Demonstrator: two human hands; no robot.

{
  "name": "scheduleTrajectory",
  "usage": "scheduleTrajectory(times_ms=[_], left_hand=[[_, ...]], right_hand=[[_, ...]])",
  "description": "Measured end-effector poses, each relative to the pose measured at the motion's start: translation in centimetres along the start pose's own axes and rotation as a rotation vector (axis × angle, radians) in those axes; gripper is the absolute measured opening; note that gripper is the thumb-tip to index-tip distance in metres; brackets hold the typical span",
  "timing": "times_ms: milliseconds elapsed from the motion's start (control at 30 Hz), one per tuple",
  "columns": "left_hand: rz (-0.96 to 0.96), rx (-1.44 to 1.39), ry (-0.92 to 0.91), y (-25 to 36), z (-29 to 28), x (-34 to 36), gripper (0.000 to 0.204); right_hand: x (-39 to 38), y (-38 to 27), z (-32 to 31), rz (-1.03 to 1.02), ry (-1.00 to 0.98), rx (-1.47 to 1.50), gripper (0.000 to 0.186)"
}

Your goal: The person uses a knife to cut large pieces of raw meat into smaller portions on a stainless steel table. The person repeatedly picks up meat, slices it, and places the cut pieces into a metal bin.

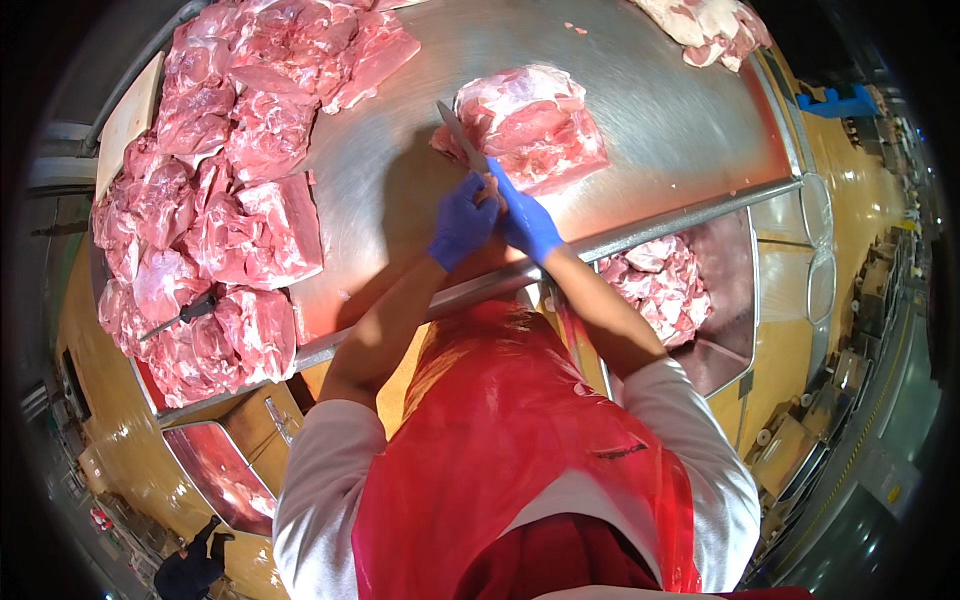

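On the metal table, a large cut of raw meat (535, 130) lies a little beyond my hands. My right hand (530, 225), in a blue glove, is closed round a knife; its blade (462, 137) points away and to the left, along the near left side of the cut, and its handle is hidden in the fingers. Close beside it, my blue-gloved left hand (466, 218) is closed, with a small pinkish scrap of meat (489, 188) showing at its fingertips.
Several large cuts of meat (250, 230) cover the table's left side, with a black-handled tool (195, 308) on them. More meat (715, 25) lies at the far right. A metal bin (735, 300) of meat pieces (660, 290) stands below the near right edge. Another tub (215, 470) is lower left.
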State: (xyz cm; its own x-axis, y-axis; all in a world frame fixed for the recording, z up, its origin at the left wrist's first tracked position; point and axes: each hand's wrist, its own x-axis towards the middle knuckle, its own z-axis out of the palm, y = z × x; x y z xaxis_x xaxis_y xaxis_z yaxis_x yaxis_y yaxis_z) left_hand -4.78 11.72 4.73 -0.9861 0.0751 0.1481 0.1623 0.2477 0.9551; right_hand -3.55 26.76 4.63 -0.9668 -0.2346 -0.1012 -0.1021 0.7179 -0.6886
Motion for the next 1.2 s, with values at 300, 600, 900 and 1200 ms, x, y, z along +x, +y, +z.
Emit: scheduleTrajectory(times_ms=[300, 600, 900, 1200], left_hand=[[0.076, -0.201, -0.152, 10.3, -3.1, 3.7, 0.017], [0.283, -0.338, -0.056, 6.0, -4.9, 9.3, 0.033], [0.218, -0.01, -0.055, -9.8, -4.6, 11.5, 0.013], [-0.416, -0.426, -0.12, -6.1, -4.6, 9.7, 0.023]], right_hand=[[-8.9, -3.0, -0.9, -0.059, -0.409, 0.419, 0.068], [-5.2, -4.8, -3.3, 0.34, 0.493, 0.655, 0.066], [2.1, 4.7, -3.6, 0.273, 0.821, 0.603, 0.066], [0.6, -4.1, -3.3, 0.108, 0.555, 0.157, 0.065]])
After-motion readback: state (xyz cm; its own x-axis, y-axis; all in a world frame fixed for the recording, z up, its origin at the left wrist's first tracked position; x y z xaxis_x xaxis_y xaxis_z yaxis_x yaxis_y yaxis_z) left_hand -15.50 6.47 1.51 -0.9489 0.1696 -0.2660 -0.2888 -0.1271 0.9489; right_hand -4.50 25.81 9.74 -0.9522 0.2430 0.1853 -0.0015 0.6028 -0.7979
